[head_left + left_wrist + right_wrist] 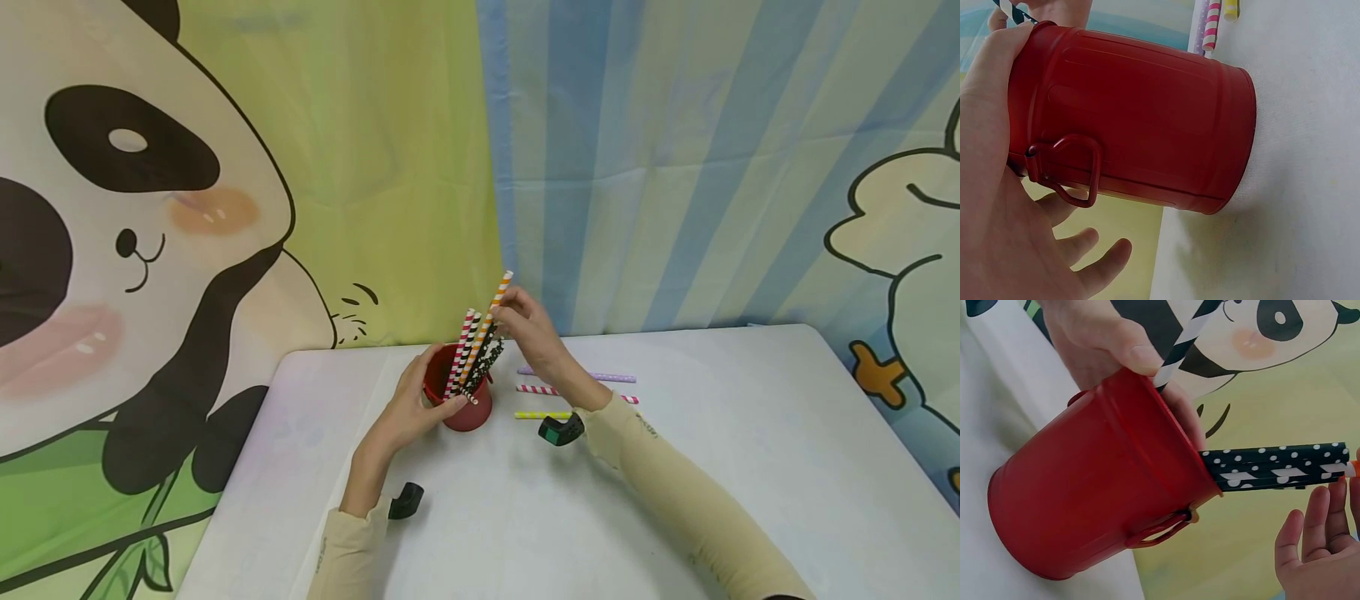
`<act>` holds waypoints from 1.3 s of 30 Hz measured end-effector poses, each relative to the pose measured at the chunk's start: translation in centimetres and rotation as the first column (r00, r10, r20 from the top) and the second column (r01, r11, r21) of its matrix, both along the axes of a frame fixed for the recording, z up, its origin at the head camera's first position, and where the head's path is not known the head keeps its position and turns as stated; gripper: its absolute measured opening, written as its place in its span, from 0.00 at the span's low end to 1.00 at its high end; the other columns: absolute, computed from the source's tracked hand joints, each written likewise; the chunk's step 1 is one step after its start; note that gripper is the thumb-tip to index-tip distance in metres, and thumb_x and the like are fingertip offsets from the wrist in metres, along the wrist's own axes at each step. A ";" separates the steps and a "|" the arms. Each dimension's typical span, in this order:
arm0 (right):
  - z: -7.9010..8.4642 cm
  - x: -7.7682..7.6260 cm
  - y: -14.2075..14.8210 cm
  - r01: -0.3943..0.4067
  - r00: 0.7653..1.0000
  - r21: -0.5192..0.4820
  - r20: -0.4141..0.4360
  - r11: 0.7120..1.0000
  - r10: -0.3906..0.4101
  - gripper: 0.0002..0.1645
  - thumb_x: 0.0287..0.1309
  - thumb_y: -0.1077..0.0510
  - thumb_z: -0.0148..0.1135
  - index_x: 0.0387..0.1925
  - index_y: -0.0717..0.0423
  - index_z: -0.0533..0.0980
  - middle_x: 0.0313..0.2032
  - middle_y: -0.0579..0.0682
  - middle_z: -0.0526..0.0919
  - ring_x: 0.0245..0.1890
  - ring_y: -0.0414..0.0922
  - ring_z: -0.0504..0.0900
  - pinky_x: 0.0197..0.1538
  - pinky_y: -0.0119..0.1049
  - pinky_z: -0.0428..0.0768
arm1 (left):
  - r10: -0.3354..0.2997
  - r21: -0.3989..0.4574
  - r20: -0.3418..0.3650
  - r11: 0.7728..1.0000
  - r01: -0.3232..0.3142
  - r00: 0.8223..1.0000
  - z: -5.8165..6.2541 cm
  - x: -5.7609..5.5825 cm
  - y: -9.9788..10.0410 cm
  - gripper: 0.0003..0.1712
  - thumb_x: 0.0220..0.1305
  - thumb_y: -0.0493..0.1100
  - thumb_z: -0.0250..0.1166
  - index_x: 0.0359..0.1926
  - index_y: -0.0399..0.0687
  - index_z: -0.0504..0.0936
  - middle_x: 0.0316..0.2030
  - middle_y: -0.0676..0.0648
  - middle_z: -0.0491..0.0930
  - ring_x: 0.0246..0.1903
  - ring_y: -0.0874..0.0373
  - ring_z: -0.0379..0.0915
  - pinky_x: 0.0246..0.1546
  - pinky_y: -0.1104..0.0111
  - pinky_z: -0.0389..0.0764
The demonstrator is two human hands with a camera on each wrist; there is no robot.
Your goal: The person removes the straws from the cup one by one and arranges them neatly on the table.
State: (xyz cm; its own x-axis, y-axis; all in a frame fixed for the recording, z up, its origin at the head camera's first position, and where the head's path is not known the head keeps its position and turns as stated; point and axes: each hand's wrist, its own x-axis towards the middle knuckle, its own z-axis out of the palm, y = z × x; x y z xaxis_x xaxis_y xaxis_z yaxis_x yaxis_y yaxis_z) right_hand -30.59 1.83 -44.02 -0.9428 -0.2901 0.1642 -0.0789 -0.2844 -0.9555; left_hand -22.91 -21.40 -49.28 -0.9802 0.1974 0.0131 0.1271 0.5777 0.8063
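A red metal bucket [471,417] with small side handles stands among the hands, holding several paper straws. My left hand [412,400] grips its rim, thumb on the near side and fingers round the far side. Above the rim, my right hand [531,333] pinches an orange-and-white striped straw [507,277] that leans among the others. Black straws with white dots [1254,453] lean toward the right hand's fingers. A pink-striped straw [463,333] leans on the left side. Near the left thumb, a black-and-white striped straw [1179,350] crosses the rim. The bucket hides the lower straw ends.
Right of the bucket, a purple dotted straw [618,378], a red-striped straw [536,389] and a yellow straw [540,415] lie on the white table [480,533]. The right forearm partly covers them. A printed curtain [420,167] hangs behind the table's far edge.
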 end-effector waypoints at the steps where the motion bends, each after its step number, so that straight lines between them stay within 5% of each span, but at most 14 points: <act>1: 0.1 0.0 0.1 -0.001 1.000 -0.009 -0.006 1.000 0.001 0.03 0.65 0.60 0.56 0.39 0.51 0.71 0.39 0.48 0.77 0.41 0.41 0.77 0.46 0.35 0.78 | -0.001 0.000 -0.002 1.000 0.001 1.000 0.0 0.0 0.0 0.56 0.55 0.67 0.72 0.78 0.66 0.52 0.69 0.54 0.62 0.71 0.53 0.55 0.67 0.44 0.68; 6: 0.7 0.1 0.6 0.000 0.999 -0.044 -0.035 0.999 -0.001 0.03 0.66 0.61 0.54 0.39 0.50 0.72 0.39 0.47 0.77 0.42 0.41 0.78 0.47 0.36 0.78 | -0.001 -0.004 -0.014 1.000 0.001 1.000 0.0 0.0 0.0 0.56 0.55 0.66 0.72 0.78 0.65 0.52 0.69 0.54 0.63 0.71 0.53 0.54 0.67 0.43 0.67; 13: 1.5 0.0 1.2 0.026 0.998 -0.136 -0.059 0.990 -0.034 0.04 0.65 0.62 0.55 0.37 0.50 0.70 0.36 0.44 0.77 0.39 0.40 0.77 0.46 0.35 0.78 | 0.006 -0.013 -0.012 1.000 -0.006 1.000 -0.1 0.0 0.0 0.54 0.54 0.67 0.72 0.75 0.77 0.51 0.69 0.54 0.62 0.71 0.53 0.55 0.67 0.44 0.69; 20: 2.8 0.0 2.0 0.048 0.995 -0.230 -0.078 0.972 -0.067 0.04 0.65 0.64 0.53 0.37 0.51 0.70 0.36 0.44 0.77 0.39 0.39 0.76 0.44 0.33 0.77 | 0.014 -0.010 0.001 1.000 -0.014 1.000 -0.2 0.0 0.1 0.56 0.54 0.66 0.73 0.78 0.67 0.52 0.69 0.53 0.62 0.70 0.52 0.56 0.64 0.44 0.72; 30: 5.3 0.7 4.3 0.069 0.986 -0.295 -0.126 0.953 -0.110 0.04 0.65 0.63 0.53 0.37 0.50 0.72 0.39 0.47 0.76 0.39 0.41 0.76 0.45 0.34 0.76 | 0.032 -0.004 0.025 0.999 -0.032 0.999 -0.2 0.1 0.1 0.57 0.54 0.67 0.73 0.77 0.69 0.52 0.69 0.54 0.61 0.70 0.51 0.56 0.62 0.44 0.75; 39: 6.9 2.0 7.5 0.132 0.955 -0.347 -0.208 0.929 -0.214 0.06 0.63 0.64 0.53 0.38 0.50 0.74 0.37 0.45 0.78 0.39 0.42 0.75 0.45 0.33 0.77 | 0.029 -0.001 0.026 1.000 -0.029 0.999 -0.1 0.0 0.2 0.56 0.54 0.67 0.73 0.77 0.69 0.51 0.70 0.54 0.60 0.70 0.51 0.56 0.61 0.45 0.76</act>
